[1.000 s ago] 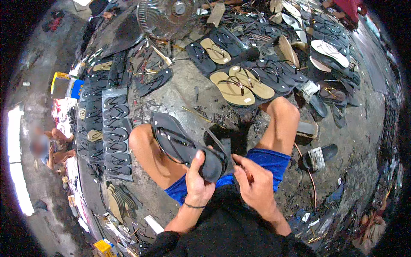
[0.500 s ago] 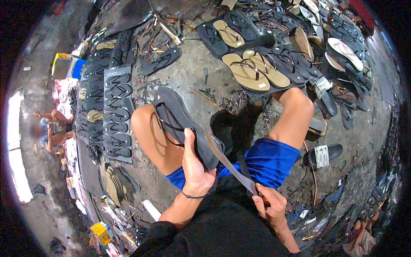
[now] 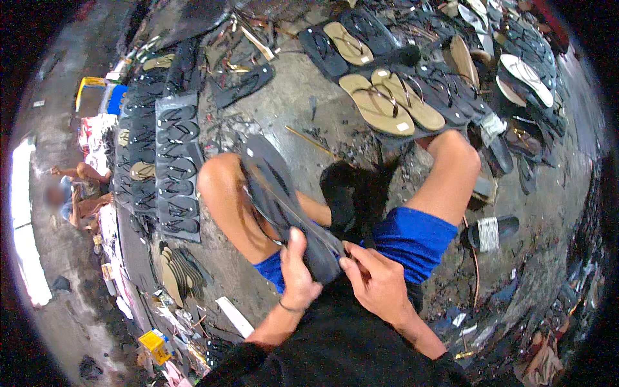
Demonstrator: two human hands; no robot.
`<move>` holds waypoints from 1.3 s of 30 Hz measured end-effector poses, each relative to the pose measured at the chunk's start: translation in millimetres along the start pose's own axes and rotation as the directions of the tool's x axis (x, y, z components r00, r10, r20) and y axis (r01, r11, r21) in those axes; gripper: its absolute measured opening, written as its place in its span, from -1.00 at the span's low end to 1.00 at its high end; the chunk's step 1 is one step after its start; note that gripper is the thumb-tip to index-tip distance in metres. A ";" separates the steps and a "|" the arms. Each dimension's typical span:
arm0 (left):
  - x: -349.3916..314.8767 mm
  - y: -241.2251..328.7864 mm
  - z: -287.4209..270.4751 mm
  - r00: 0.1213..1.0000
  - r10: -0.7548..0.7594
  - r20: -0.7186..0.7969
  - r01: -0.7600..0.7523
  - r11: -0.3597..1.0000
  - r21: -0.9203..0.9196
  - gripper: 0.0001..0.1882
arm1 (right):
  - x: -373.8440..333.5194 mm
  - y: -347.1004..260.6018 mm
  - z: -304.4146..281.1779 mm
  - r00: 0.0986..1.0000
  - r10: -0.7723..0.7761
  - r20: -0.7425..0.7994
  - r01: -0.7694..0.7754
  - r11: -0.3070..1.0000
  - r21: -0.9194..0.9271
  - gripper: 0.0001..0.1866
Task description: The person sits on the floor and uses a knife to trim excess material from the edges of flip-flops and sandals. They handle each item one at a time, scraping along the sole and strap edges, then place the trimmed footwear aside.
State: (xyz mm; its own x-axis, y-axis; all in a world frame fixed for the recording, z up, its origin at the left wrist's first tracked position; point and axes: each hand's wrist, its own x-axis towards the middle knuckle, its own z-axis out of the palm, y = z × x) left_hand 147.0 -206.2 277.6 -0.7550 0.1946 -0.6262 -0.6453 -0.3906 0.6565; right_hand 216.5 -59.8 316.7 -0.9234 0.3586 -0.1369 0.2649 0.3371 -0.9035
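Note:
My left hand [image 3: 298, 274] is closed round the heel end of a dark grey flip-flop [image 3: 261, 161], thumb on its upper side. The flip-flop is tilted over my left thigh, its toe end pointing away from me. My right hand [image 3: 377, 280] is pinched close against the heel's right edge. From its fingertips a thin blade-like strip [image 3: 302, 218] runs along the side of the sole, seen nearly edge-on. Whether it is a blade or a strip of sole material, I cannot tell. The black straps are partly hidden by the tilt.
Dark flip-flops stand in rows on a mat [image 3: 193, 100] at the left. Tan sandals [image 3: 375, 106] and dark ones lie ahead of my right knee. A banded pair [image 3: 493, 233] is at the right. Scraps litter the concrete floor. A person [image 3: 80, 193] sits far left.
My right hand has moved up and left to the heel, and the strip has swung against the sole's side. The flip-flop has turned more onto its edge and shifted slightly toward me.

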 end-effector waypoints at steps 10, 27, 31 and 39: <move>145.0 85.1 95.1 0.995 0.092 0.031 -0.081 0.963 -0.256 -0.58 | 10.4 36.0 -39.5 0.888 0.438 -0.136 -0.252 0.713 0.655 -0.61; 233.2 30.3 148.8 0.942 -0.185 0.281 0.055 0.909 0.414 -0.70 | 51.0 70.4 -33.2 0.911 0.389 -0.136 -0.355 0.909 0.219 -0.57; 222.8 34.7 166.8 0.977 -0.122 0.177 0.026 0.885 0.466 -0.66 | 71.7 74.7 -26.2 0.909 0.397 -0.125 -0.376 0.912 0.161 -0.63; 212.7 14.8 148.4 0.980 -0.123 0.158 0.065 0.942 0.330 -0.70 | 108.5 89.7 -31.5 0.931 0.355 -0.079 -0.352 0.935 0.046 -0.70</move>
State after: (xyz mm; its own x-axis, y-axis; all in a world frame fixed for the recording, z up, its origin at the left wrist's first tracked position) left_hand -40.4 -37.1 216.6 -0.6788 0.3807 -0.6279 -0.6954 -0.0586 0.7162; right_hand 148.9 36.7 233.6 -0.7440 0.5226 -0.4162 0.5602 0.1485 -0.8150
